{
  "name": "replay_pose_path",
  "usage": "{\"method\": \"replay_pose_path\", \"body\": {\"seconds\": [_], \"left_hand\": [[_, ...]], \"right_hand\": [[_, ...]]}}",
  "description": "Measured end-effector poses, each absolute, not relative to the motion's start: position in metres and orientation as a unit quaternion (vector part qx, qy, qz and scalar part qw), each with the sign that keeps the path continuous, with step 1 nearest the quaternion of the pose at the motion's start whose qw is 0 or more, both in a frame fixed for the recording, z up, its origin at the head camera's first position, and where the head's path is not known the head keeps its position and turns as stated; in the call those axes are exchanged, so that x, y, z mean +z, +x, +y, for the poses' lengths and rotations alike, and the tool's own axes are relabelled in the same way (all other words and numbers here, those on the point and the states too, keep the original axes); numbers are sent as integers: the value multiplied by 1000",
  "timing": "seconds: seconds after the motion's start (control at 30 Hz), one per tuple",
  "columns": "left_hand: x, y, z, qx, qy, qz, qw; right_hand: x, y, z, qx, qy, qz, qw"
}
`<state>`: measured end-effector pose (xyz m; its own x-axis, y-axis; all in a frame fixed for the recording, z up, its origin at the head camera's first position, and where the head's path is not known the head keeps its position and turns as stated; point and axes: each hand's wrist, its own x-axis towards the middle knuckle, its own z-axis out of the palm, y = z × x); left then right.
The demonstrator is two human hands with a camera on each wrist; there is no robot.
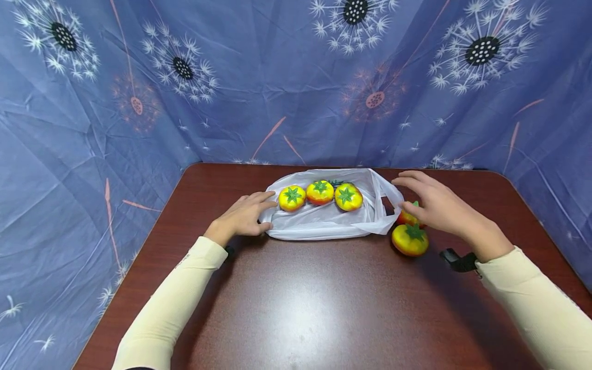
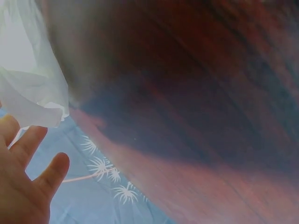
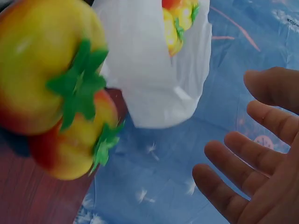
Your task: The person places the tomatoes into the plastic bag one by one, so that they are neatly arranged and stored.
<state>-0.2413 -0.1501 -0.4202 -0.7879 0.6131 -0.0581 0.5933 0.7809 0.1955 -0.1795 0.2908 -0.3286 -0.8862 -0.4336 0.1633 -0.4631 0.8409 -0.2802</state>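
Observation:
A white plastic bag [image 1: 319,232] lies on its side on the table, its mouth spread wide. Three yellow-and-red tomatoes with green star-shaped tops show inside, one of them the middle tomato [image 1: 320,192]. My left hand [image 1: 245,213] is at the bag's left end, fingers spread; whether they touch the plastic I cannot tell. Beyond the bag's right handle, my right hand [image 1: 432,203] hovers with parted, slightly bent fingers and holds nothing. Beneath it sit two more tomatoes: a front tomato [image 1: 409,240] and a rear tomato [image 3: 70,149], partly hidden by the hand in the head view.
The brown wooden table [image 1: 296,298] has rounded far corners. Behind it and along its sides hangs a blue cloth [image 1: 277,77] printed with dandelions. A black strap [image 1: 458,261] sits at the right wrist.

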Motion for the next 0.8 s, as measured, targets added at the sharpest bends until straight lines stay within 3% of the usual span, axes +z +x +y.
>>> {"method": "replay_pose_path", "body": {"seconds": [0.23, 0.8], "left_hand": [[-420, -239, -150, 86, 323, 941, 54], [-422, -241, -151, 73, 331, 940, 45]], "right_hand": [[-333, -181, 311, 151, 221, -962, 46], [-373, -196, 346, 151, 182, -971, -35]]}}
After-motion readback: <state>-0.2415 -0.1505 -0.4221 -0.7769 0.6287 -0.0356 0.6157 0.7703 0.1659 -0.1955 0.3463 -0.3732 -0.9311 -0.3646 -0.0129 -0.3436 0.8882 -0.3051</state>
